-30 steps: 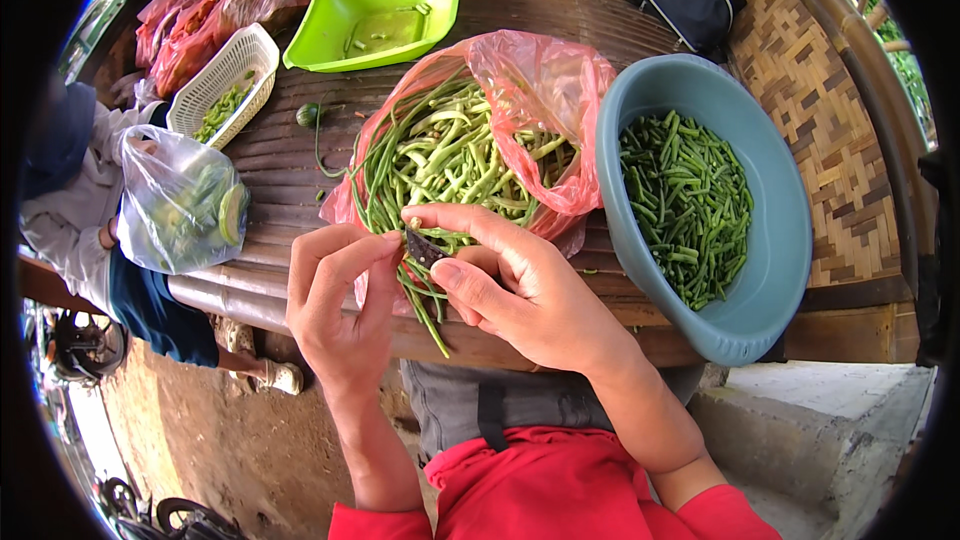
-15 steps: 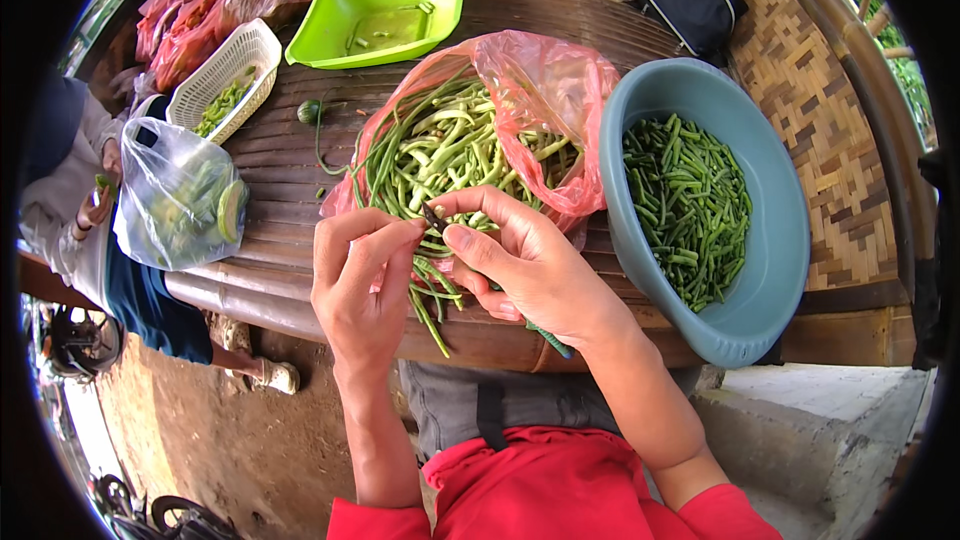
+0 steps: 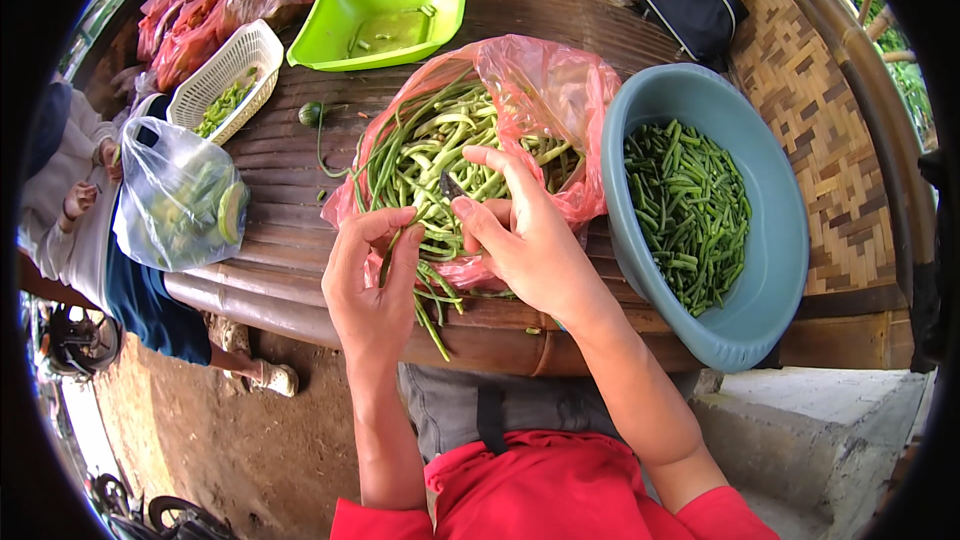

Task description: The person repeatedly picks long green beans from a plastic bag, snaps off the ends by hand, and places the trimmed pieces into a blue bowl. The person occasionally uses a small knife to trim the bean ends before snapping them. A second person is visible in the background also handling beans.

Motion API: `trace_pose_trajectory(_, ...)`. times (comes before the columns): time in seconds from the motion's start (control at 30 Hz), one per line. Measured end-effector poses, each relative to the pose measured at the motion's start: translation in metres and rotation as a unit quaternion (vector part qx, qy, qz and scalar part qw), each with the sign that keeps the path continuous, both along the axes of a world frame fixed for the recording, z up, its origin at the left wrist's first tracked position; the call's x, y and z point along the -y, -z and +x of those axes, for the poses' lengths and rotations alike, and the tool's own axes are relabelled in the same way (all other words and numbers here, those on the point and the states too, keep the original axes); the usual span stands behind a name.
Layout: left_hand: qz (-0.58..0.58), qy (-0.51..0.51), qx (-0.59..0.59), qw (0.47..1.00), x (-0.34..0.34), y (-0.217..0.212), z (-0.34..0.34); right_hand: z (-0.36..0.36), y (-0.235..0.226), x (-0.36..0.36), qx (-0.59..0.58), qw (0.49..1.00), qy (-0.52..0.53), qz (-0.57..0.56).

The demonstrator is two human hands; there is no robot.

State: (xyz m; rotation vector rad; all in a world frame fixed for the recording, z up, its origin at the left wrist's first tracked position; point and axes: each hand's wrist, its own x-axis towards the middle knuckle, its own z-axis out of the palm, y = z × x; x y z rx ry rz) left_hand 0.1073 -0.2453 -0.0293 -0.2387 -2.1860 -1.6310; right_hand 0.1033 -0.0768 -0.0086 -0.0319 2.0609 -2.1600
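A heap of long green beans [image 3: 432, 158] lies on an open pink plastic bag [image 3: 552, 90] on the bamboo table [image 3: 275, 240]. My left hand [image 3: 368, 280] pinches a few long beans at the heap's near edge. My right hand [image 3: 522, 232] hovers over the same spot, thumb and fingers closed on a small dark knife [image 3: 452, 185]. To the right, a grey-blue basin [image 3: 775, 270] holds many short cut bean pieces [image 3: 690, 212].
A lime-green square tray [image 3: 380, 15] sits at the back. A white basket [image 3: 222, 80] and a clear bag of vegetables [image 3: 180, 200] stand at left, red bags behind. A black bag [image 3: 695, 0] lies at back right. Another person [image 3: 70, 210] sits at left.
Both hands have shifted slightly up and left over the heap. My left hand now reaches into the beans and grips a few, and my right hand has lifted with the knife.
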Motion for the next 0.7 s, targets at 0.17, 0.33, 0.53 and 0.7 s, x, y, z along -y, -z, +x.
trace_pose_trajectory(0.17,0.068,0.032,0.066,0.995,-0.005,0.000,0.006,0.014,-0.002,0.000,-0.012,0.996,-0.020,-0.081)
trace_pose_trajectory(0.33,0.185,0.119,0.130,0.967,-0.012,0.000,0.014,0.033,-0.010,-0.015,0.034,0.974,-0.116,-0.190)
trace_pose_trajectory(0.53,0.254,0.212,0.144,0.933,-0.024,-0.010,0.019,0.045,-0.021,-0.019,0.029,0.992,-0.050,-0.109)
trace_pose_trajectory(0.7,0.194,0.231,0.126,0.945,-0.053,-0.042,0.017,0.056,-0.046,-0.038,-0.105,0.990,0.053,-0.075)
